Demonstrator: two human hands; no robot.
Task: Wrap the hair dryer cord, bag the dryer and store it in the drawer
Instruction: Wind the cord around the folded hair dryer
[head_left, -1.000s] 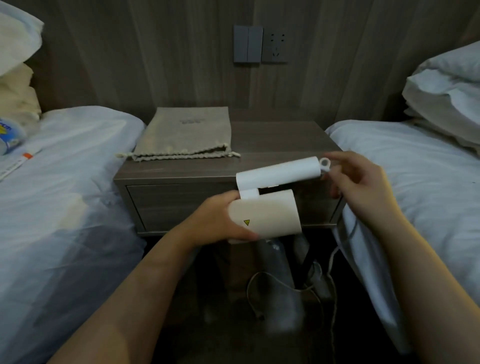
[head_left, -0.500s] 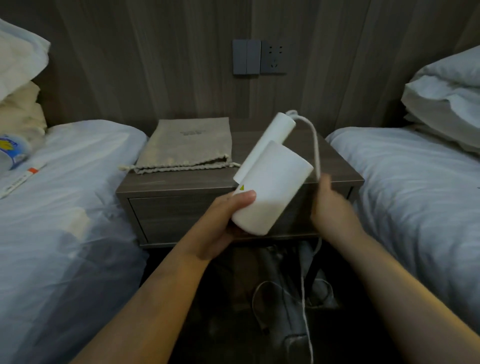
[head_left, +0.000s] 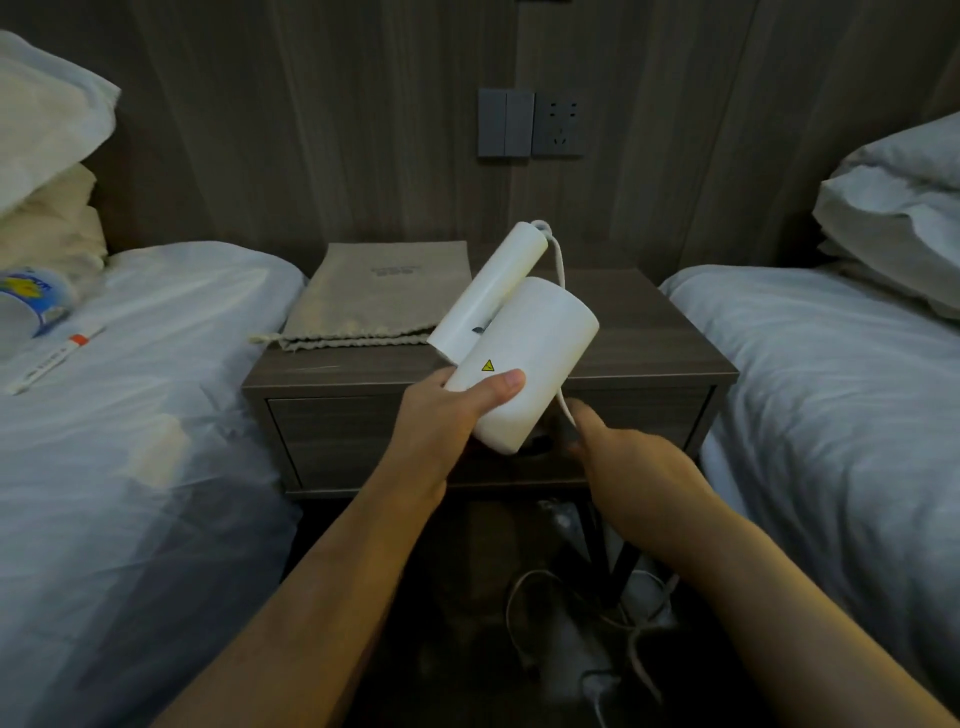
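My left hand (head_left: 448, 415) grips the barrel of a white folded hair dryer (head_left: 524, 353), held tilted in front of the nightstand. Its handle points up and away. The white cord (head_left: 559, 270) leaves the handle tip, runs down behind the barrel and comes out at my right hand (head_left: 623, 457), which pinches it just under the barrel. The rest of the cord lies in loops on the dark floor. A beige drawstring bag (head_left: 384, 291) lies flat on the nightstand top (head_left: 649, 332). The drawer front (head_left: 343, 436) below is shut.
Two beds with white covers flank the nightstand, left bed (head_left: 130, 415) and right bed (head_left: 841, 395). Pillows are stacked at both far corners. A switch and wall socket (head_left: 532, 123) sit on the wooden panel behind. A plastic bottle (head_left: 31, 306) lies on the left bed.
The dryer swung from lying level to handle-up and tilted. My right hand left the handle tip, slid down the cord and moved in under the barrel.
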